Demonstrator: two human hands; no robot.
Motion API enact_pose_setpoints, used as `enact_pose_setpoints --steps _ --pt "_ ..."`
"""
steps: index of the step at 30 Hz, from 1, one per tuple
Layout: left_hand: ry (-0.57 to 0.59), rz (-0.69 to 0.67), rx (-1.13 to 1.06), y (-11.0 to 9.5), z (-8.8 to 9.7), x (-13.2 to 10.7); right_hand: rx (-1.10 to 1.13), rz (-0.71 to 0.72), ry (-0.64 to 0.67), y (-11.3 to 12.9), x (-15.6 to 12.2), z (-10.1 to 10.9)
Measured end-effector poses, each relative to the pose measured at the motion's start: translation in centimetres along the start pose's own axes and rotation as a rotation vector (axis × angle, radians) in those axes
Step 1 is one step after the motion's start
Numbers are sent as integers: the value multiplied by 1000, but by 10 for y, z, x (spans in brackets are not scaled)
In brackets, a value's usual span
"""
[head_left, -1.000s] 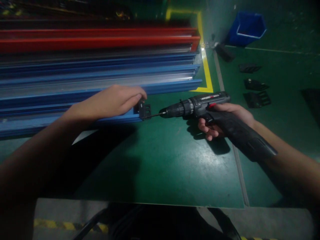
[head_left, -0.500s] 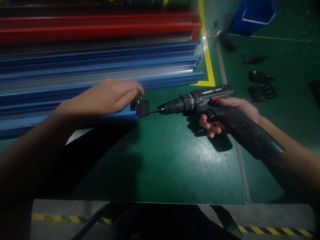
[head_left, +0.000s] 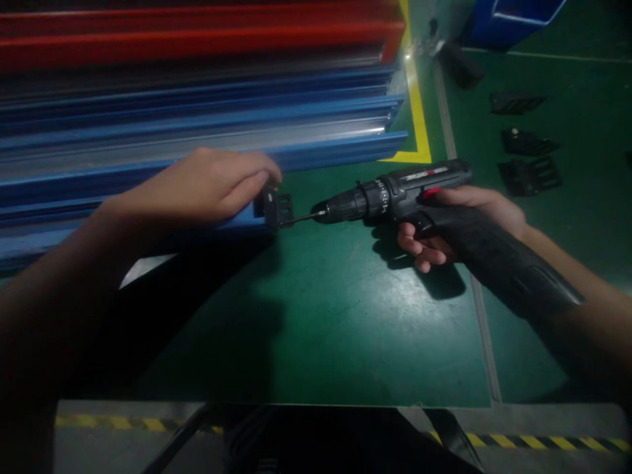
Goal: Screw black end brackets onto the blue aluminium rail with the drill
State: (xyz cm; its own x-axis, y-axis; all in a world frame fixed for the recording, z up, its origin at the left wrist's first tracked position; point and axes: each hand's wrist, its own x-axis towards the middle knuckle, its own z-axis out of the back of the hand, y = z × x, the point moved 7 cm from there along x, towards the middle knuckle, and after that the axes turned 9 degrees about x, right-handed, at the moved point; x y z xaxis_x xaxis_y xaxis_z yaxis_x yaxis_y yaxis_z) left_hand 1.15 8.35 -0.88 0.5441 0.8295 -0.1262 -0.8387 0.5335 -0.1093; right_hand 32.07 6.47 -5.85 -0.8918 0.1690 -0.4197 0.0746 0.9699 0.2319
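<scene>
My right hand [head_left: 419, 247] is wrapped around the grip of a black cordless drill [head_left: 429, 204], which points left. A finger is at its trigger. The thin bit [head_left: 303, 218] reaches to the lower part of a black slotted end cap [head_left: 278, 209]; whether its tip sits in a screw is too small to tell. This cap stands at the right end of the nearest blue profile [head_left: 237, 227]. My left hand [head_left: 222, 184] lies over that profile's end, its fingers closed against the top of the cap. Part of the profile is hidden under my hand and forearm.
More blue profiles [head_left: 340, 146] and red profiles [head_left: 320, 36] lie behind on the green table [head_left: 345, 329]. Several loose black caps [head_left: 530, 176] are at the right. A blue bin [head_left: 513, 23] stands at the back right, and yellow tape [head_left: 419, 125] marks the tabletop.
The view has shifted slightly, so the background sits higher and further right. Both hands keep their holds, and the drill bit stays at the end cap.
</scene>
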Motion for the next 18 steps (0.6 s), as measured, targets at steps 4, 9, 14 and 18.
enact_pose_setpoints --steps 4,9,14,18 --pt "15 23 0 2 -2 1 9 -9 -1 0 -1 0" --pt "4 30 -21 4 -2 3 1 -55 54 -1 -1 2" --pt "8 12 -51 -1 0 4 33 -74 58 -2 -1 2" --pt "1 -18 -78 0 -2 5 7 -58 71 -2 1 1"
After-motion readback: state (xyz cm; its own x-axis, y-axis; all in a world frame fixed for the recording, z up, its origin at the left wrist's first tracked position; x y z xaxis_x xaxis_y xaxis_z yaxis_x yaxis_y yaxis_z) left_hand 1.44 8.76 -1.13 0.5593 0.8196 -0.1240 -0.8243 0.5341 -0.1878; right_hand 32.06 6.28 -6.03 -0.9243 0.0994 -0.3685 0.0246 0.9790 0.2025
